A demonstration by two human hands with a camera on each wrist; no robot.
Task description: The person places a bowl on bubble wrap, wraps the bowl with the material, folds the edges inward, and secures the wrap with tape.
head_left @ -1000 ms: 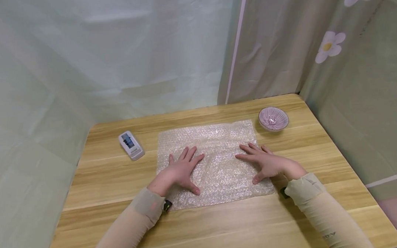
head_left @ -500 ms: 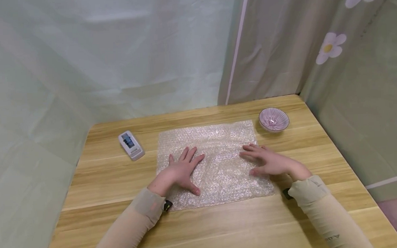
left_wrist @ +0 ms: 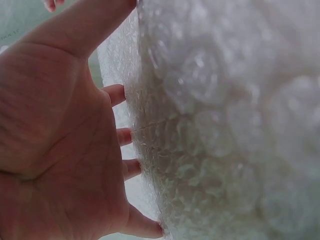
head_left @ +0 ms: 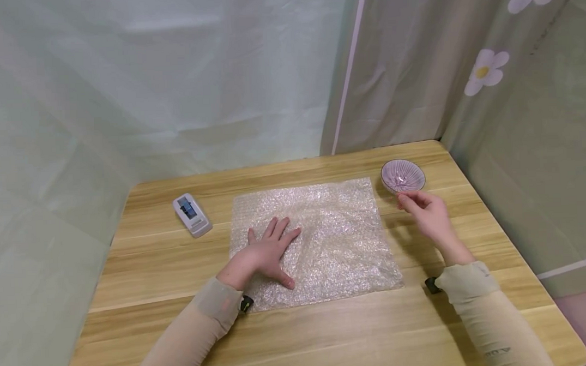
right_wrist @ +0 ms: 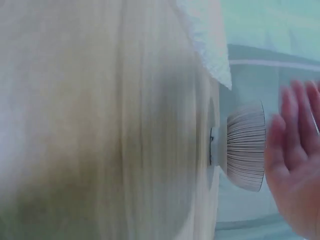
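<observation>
A sheet of clear bubble wrap (head_left: 335, 252) lies flat on the table. My left hand (head_left: 264, 255) rests on its left part with fingers spread, and in the left wrist view the fingertips (left_wrist: 131, 136) touch the bubbly surface. A small bowl (head_left: 402, 174) with purple stripes stands upright beyond the sheet's right corner. Right at the bowl's near rim is my right hand (head_left: 432, 215), raised over the table. The right wrist view shows its fingers (right_wrist: 290, 120) fairly straight and blurred, beside the ribbed bowl (right_wrist: 246, 145).
On the left of the wooden table (head_left: 329, 340) lies a white handheld case (head_left: 193, 214) with a blue panel. Pale curtains (head_left: 229, 82) hang behind the table and along its sides, some printed with flowers.
My right hand has lifted off the bubble wrap and moved right and away from me to the bowl. The left hand stays in place on the sheet.
</observation>
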